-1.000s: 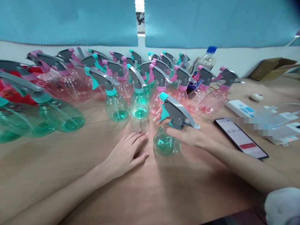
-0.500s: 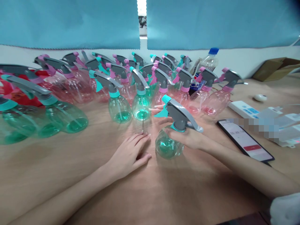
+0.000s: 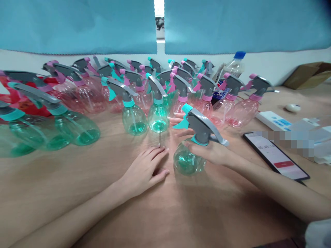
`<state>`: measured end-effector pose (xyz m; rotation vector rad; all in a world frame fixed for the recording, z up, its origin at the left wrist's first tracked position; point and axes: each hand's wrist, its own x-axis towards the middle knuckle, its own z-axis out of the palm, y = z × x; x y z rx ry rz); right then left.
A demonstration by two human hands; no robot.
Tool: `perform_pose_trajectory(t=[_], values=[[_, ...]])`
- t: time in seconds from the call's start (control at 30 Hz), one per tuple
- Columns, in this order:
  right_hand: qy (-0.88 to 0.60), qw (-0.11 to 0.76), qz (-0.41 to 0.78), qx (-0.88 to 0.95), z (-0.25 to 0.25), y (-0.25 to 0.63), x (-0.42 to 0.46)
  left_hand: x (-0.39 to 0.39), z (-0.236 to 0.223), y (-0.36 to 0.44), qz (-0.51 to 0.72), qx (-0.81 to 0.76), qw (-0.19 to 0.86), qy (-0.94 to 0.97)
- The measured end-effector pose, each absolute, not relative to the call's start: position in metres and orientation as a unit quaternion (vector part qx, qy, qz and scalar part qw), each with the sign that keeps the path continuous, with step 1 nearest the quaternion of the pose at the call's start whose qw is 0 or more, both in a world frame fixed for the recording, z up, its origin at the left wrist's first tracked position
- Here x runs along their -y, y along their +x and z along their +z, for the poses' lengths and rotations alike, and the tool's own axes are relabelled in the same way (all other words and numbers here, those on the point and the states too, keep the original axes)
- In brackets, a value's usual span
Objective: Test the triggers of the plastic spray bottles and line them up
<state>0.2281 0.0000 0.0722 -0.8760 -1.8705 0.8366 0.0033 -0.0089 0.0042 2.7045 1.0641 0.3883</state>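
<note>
A wood-toned table (image 3: pixel 144 222) carries a phone (image 3: pixel 276 156). Left of the phone stand green and pink spray bottles (image 3: pixel 159 119); beyond it, a small white object (image 3: pixel 292 107) and a cardboard box (image 3: pixel 306 75).

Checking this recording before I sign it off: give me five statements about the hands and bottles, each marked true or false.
1. The right hand holds a green spray bottle. True.
2. The left hand also grips a bottle. False: it holds nothing and lies on the table.
3. The held bottle's trigger is turquoise. True.
4. The drink bottle has a red cap. False: its cap is blue.
5. Pink-collared spray bottles stand behind the held one. True.
</note>
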Motion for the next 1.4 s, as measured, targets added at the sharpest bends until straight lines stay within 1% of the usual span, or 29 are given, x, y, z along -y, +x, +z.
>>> perform_pose_trajectory(t=[0.53,0.93,1.4], values=[[-0.377,0.425,0.334,0.753,0.0693,0.2304,-0.0009,0.0092,0.0053,0.0033,0.111,-0.359,0.093,0.922],[-0.349,0.445,0.336,0.753,0.0681,0.2312,-0.0023,0.0082,0.0027,0.0026,0.121,-0.356,0.092,0.922],[-0.347,0.432,0.349,0.756,0.0682,0.2331,-0.0011,0.0084,0.0025,0.0027,0.121,-0.353,0.084,0.924]])
